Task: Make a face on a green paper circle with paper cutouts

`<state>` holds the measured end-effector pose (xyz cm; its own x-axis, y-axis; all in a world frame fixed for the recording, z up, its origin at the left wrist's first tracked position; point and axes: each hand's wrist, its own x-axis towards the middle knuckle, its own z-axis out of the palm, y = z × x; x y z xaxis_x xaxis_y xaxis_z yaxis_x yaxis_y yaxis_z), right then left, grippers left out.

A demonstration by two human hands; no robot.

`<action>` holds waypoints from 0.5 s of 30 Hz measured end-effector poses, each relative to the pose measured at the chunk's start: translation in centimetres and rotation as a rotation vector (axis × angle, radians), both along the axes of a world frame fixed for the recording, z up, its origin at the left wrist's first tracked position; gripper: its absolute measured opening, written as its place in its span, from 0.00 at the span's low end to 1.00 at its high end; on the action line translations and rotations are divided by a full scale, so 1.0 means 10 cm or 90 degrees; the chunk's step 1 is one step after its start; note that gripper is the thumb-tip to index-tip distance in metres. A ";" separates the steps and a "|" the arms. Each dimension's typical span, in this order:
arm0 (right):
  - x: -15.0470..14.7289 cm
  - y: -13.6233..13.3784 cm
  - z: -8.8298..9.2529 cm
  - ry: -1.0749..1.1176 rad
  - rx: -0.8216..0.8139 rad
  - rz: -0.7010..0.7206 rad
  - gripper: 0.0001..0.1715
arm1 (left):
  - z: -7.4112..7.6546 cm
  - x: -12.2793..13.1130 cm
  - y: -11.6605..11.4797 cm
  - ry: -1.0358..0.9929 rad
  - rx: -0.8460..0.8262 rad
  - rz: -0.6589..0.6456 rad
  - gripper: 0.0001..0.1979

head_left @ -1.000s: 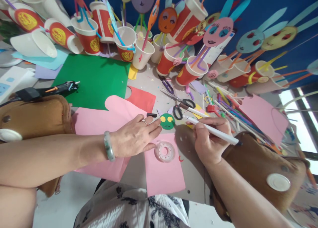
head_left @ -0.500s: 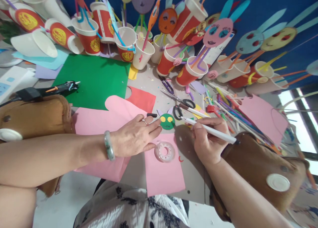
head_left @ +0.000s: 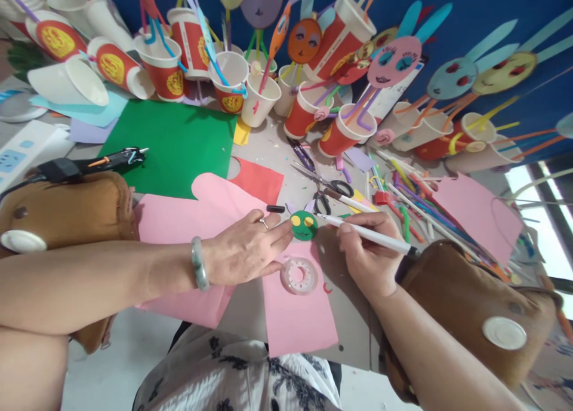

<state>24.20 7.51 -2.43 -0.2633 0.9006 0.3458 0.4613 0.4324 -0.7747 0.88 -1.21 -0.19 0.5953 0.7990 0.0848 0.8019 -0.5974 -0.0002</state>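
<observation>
A green paper face point(head_left: 304, 230) with yellow eyes, a drawn mouth and pale purple ears lies in front of me. My left hand point(head_left: 248, 247) rests flat, its fingertips at the face's left edge. Between the thumb and fingers of my right hand point(head_left: 372, 252) is a white marker point(head_left: 369, 234), its tip pointing left, close to the face's right side but apart from it. A black cap point(head_left: 275, 208) lies just above my left fingers. Below the face, a roll of clear tape point(head_left: 299, 276) sits on a pink paper strip point(head_left: 301, 327).
Scissors point(head_left: 324, 184) and a second pen lie beyond the face. Paper cups point(head_left: 262, 97) with paper animal heads on pipe cleaners line the back. Green paper point(head_left: 174, 142) and pink paper point(head_left: 165, 220) lie left; loose pipe cleaners point(head_left: 416, 202) lie right. Brown padded bags point(head_left: 465, 315) flank both sides.
My right hand has shifted slightly left, bringing the marker tip nearer to the green face. My left hand stays in place at the face's edge.
</observation>
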 end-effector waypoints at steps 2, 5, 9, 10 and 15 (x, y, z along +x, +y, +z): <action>-0.03 -0.01 0.02 0.006 -0.006 0.015 0.09 | 0.00 0.01 0.00 -0.003 0.001 0.001 0.24; -0.06 -0.03 0.04 0.002 -0.028 0.055 0.10 | 0.01 0.01 -0.01 0.001 -0.008 0.002 0.23; -0.09 -0.06 0.06 0.011 -0.060 0.109 0.10 | 0.01 0.01 -0.01 -0.002 -0.013 0.001 0.24; -0.09 -0.06 0.07 0.012 -0.064 0.115 0.10 | 0.01 0.01 -0.01 -0.003 -0.012 0.002 0.24; -0.12 -0.04 0.06 -0.016 -0.079 0.119 0.07 | 0.00 0.00 -0.01 -0.012 0.003 0.003 0.24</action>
<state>23.00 7.07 -1.80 -0.4366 0.8707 0.2262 0.4020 0.4138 -0.8168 0.92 -1.34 -0.21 0.5891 0.8018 0.1004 0.8050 -0.5931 0.0122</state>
